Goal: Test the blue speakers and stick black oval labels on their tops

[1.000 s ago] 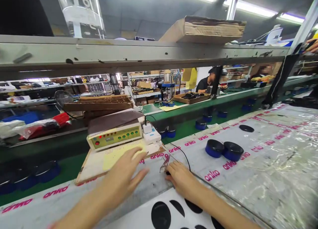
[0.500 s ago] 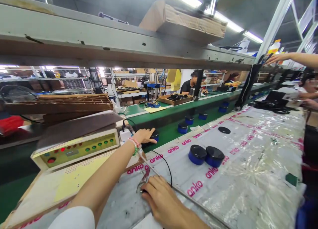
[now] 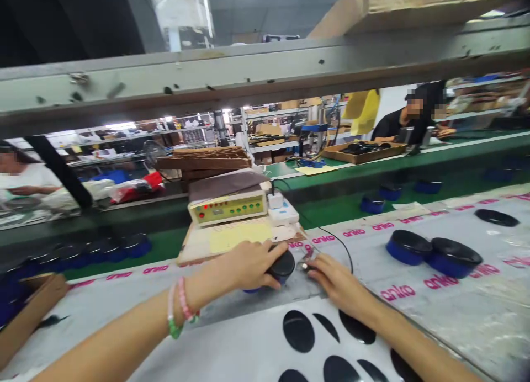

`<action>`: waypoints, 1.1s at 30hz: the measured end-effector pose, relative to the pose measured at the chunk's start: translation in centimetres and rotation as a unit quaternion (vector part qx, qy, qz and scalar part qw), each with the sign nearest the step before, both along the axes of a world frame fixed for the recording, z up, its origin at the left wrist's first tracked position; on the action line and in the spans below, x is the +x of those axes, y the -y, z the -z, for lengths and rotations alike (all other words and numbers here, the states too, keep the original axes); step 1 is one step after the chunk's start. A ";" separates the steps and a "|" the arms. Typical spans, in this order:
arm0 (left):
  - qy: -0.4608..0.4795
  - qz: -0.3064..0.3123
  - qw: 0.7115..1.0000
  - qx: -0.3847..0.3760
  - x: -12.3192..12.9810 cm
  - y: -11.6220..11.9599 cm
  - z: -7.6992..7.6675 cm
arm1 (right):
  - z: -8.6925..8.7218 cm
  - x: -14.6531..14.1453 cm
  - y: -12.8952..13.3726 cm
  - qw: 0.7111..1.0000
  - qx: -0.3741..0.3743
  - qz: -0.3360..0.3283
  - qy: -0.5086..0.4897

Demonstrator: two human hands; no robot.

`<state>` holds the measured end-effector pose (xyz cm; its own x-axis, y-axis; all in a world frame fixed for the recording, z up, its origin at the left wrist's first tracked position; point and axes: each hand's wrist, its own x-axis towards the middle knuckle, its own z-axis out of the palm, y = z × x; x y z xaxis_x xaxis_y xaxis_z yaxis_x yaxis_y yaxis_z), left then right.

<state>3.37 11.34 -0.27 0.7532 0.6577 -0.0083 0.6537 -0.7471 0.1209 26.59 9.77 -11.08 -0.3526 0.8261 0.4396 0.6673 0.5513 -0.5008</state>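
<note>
My left hand (image 3: 250,265), with beaded bracelets at the wrist, is closed around a round black-topped blue container (image 3: 283,265) just above the covered bench. To its right, my right hand (image 3: 337,282) pinches a small shiny metal tool (image 3: 305,265), whose exact kind I cannot make out. Below both hands lies a white sheet (image 3: 232,338) bearing several black round stickers (image 3: 298,331), partly covered by my right forearm. Two more black-and-blue containers (image 3: 408,247) stand side by side to the right.
A control box (image 3: 227,208) with lit buttons stands ahead, beside a white power adapter (image 3: 282,208). Along the green conveyor (image 3: 323,205) sit several blue containers (image 3: 372,204). A cardboard box (image 3: 35,316) is at left. A metal shelf beam (image 3: 248,73) crosses above; a person (image 3: 397,122) sits beyond.
The view has swung left and down. My left hand has brought a container from the conveyor to the bench, near my right hand. The sheet of stickers has come into view.
</note>
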 end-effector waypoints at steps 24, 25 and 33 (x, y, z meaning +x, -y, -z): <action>0.741 -0.185 0.409 -0.499 -7.8 18.8 0.2 | -11.2 -11.7 14.1 0.977 0.134 -0.134 -0.099; 0.743 -0.191 0.404 -0.498 -7.7 19.1 0.4 | -11.1 -11.8 14.3 0.977 0.132 -0.133 -0.098; 0.738 -0.245 0.466 -0.422 -6.8 20.5 1.0 | -10.6 -11.6 15.7 0.983 0.117 -0.109 -0.091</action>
<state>-3.38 -9.19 -1.31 0.1100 0.9854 -0.1299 -0.5396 0.1690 0.8248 14.95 -5.91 -0.43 -0.4078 0.6081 0.6811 0.4324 0.7856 -0.4426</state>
